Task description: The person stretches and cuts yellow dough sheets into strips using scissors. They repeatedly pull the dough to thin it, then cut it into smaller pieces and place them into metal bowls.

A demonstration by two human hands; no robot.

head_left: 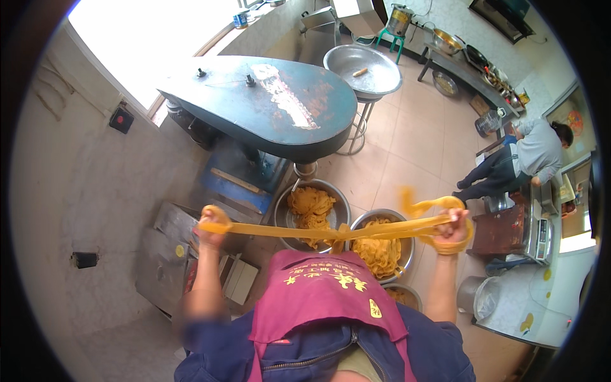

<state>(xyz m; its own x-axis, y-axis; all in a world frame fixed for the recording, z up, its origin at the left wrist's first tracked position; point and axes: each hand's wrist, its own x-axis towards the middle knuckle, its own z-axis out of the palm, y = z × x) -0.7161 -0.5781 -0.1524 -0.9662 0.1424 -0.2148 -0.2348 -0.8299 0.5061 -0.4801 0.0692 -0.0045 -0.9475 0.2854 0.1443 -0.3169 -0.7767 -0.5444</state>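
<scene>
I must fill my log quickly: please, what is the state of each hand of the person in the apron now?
Left hand: closed, holding yellow strips.
Right hand: closed, also holding yellow strips.

We hold a long yellow noodle strip [280, 232] between our left hand [211, 229] and our right hand [453, 230]; it is stretched almost straight and it loops around both hands. Near its middle there is a fold or a knot, we cannot tell which. Under it we see a left metal bowl [342, 202] and a right metal bowl [408, 253], each with piled yellow noodles [375, 256]. We wear a maroon apron [318, 299]. Ahead of us stands a teal-topped machine [229, 102], near a wide metal basin [379, 70].
</scene>
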